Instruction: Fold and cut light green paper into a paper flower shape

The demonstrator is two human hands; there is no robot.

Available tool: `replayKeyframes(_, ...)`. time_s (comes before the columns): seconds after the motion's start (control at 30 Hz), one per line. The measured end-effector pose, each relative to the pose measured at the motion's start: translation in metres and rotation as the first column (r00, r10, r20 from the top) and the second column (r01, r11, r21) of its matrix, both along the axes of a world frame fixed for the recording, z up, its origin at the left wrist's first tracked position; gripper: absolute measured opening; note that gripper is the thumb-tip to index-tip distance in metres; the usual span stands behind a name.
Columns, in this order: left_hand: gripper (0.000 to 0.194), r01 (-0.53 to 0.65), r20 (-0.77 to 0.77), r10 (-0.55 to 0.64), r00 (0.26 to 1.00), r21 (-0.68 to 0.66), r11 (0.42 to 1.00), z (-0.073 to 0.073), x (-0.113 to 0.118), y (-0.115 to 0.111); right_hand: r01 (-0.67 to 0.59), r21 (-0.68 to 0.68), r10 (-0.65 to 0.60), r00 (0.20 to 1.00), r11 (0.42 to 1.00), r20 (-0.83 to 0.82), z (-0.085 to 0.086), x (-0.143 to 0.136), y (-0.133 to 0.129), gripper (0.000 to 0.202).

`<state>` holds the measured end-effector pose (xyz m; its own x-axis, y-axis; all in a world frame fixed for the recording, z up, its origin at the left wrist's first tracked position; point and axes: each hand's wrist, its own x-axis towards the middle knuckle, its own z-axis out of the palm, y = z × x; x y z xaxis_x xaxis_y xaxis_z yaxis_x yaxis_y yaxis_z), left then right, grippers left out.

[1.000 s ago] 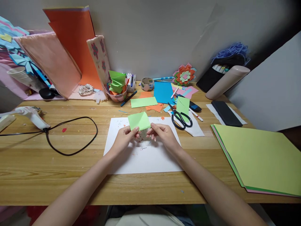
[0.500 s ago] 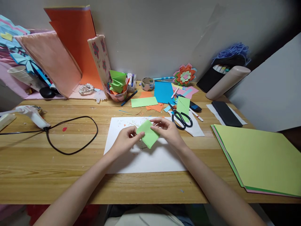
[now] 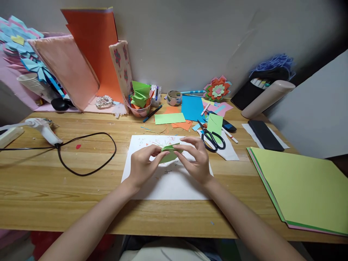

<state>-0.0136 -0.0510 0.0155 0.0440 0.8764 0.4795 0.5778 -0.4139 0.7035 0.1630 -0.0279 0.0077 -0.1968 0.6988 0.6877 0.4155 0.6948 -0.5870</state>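
The left hand (image 3: 144,164) and right hand (image 3: 198,162) both pinch the folded green paper (image 3: 169,157) above the white sheet (image 3: 174,187) — uneven pressure could let its edges slip, creasing it crookedly.

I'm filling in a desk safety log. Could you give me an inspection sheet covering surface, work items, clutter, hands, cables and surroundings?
Surface: wooden desk, white sheet beneath the hands.
Work items: folded green paper, held above the sheet.
Clutter: scissors, orange scraps, blue paper and tape roll lie beyond or right of the sheet.
Hands: left hand and right hand both pinch the green paper.
Cables: black cable, looped at left, joined to a white tool.
Surroundings: grey wall behind.
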Motion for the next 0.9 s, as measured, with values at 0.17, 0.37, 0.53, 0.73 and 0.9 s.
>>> replayKeyframes(0.17,0.014,0.109,-0.022,-0.114,0.993,-0.166,0.98,0.003,0.003,-0.002,-0.036,-0.004,0.036,0.999,0.999,0.021,0.0,-0.003,-0.003,0.016)
replayKeyframes(0.37,0.021,0.188,0.083,-0.17,0.982,-0.328,0.926,0.003,0.008,0.0,0.009,-0.248,-0.034,0.995,0.969,-0.096,-0.002,-0.005,0.0,0.003)
replayKeyframes(0.53,0.023,0.167,0.014,-0.171,0.985,-0.299,0.94,0.003,0.011,-0.001,-0.079,-0.355,0.016,0.984,0.931,-0.177,-0.004,-0.004,0.002,0.002)
replayKeyframes(0.73,0.022,0.128,-0.065,-0.151,0.986,-0.277,0.952,0.005,0.012,-0.003,-0.117,-0.328,0.063,0.983,0.937,-0.171,-0.003,-0.006,-0.003,0.004)
replayKeyframes(0.9,0.019,0.134,-0.113,-0.159,0.981,-0.203,0.97,0.005,0.012,-0.004,-0.096,-0.104,0.09,0.994,0.99,-0.055,-0.001,-0.002,-0.004,0.008)
